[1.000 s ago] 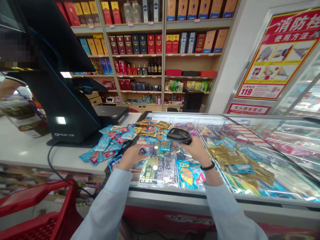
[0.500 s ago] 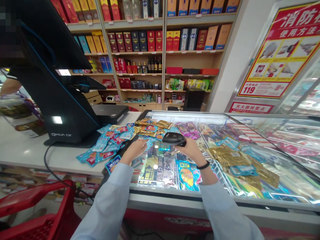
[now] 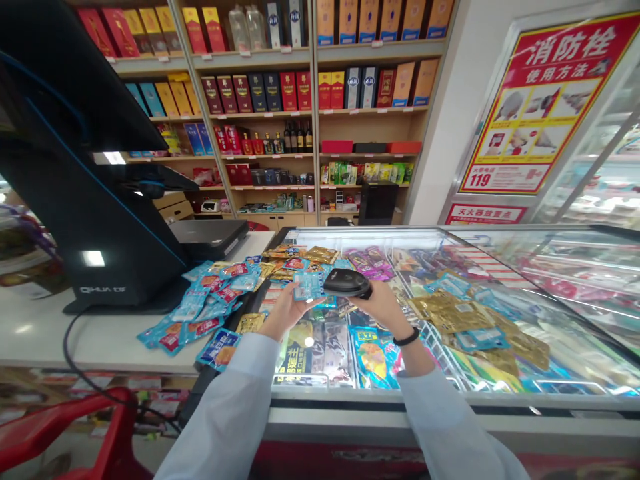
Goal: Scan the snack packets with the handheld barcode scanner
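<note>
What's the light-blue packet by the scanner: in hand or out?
In hand: the left hand grips the light-blue packet near its lower edge, beside the black scanner.

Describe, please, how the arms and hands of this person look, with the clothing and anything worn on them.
Both arms wear plain light blue long sleeves, with no print visible. The left hand and right hand wear no gloves. A thin, dark, rounded band circles the right wrist, beyond the sleeve's end; none shows on the left.
</note>
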Demonstrator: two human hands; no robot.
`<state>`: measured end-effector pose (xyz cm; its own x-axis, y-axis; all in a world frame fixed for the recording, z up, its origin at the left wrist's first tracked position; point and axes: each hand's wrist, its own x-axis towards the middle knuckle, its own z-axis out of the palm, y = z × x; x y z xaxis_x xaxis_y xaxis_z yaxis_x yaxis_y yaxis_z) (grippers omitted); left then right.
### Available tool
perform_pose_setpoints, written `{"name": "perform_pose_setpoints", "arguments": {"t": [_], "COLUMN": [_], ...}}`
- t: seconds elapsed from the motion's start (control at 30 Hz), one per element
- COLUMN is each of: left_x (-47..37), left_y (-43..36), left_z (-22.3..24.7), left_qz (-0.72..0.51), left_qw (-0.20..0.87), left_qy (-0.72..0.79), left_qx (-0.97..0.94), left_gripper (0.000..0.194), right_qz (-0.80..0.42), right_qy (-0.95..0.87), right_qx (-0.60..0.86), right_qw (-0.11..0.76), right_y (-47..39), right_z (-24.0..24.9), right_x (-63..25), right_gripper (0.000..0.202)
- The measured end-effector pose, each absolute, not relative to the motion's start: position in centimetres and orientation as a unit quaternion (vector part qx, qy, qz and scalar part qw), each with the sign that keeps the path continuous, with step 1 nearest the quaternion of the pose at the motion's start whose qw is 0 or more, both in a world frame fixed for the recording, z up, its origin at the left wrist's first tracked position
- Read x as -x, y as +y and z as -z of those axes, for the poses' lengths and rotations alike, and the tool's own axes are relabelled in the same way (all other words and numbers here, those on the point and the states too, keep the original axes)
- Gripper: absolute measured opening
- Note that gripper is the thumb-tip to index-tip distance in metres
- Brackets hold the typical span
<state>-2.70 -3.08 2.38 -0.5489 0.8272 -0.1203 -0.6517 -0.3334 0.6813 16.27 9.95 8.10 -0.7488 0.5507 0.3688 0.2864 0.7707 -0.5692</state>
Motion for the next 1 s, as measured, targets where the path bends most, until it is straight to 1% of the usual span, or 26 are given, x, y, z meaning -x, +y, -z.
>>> {"name": "perform_pose_setpoints", "arguments": {"t": [0.13,0.27,0.47,0.63,0.83,1.0], "left_x": [3.0,2.9,2.8,2.7,2.4,2.5], "left_y": [-3.2,-3.1,-2.9,-2.9,-3.0,-3.1], "left_z": [-2.7,-2.9,-2.6,-2.7,-3.3,-3.3], "left_qz": [-0.823,-0.822,-0.8,-0.767,-0.756,-0.755], "left_qw": [0.464,0.445,0.403,0.39,0.392,0.398], "left_qy": [0.305,0.325,0.407,0.459,0.478,0.466], "left_qx": [-0.124,-0.145,-0.18,-0.221,-0.216,-0.233], "left_gripper": [0.039,0.044,0.044,0.041,0.04,0.042], "right_qz": [-0.248,-0.237,-0.163,-0.154,-0.152,-0.115], "right_qy": [-0.896,-0.9,-0.933,-0.943,-0.943,-0.947], "right_qx": [0.244,0.243,0.214,0.189,0.189,0.2], "right_qw": [0.276,0.275,0.24,0.225,0.228,0.221], "right_y": [10.2,9.9,8.5,7.6,7.4,7.4], "right_z": [-8.1,-8.3,-8.9,-9.9,-10.5,-10.3], "right_x": [-16.4,-16.5,-16.8,-17.4,-17.9,-18.0], "right_gripper": [0.027,0.025,0.021,0.018,0.016,0.02]}}
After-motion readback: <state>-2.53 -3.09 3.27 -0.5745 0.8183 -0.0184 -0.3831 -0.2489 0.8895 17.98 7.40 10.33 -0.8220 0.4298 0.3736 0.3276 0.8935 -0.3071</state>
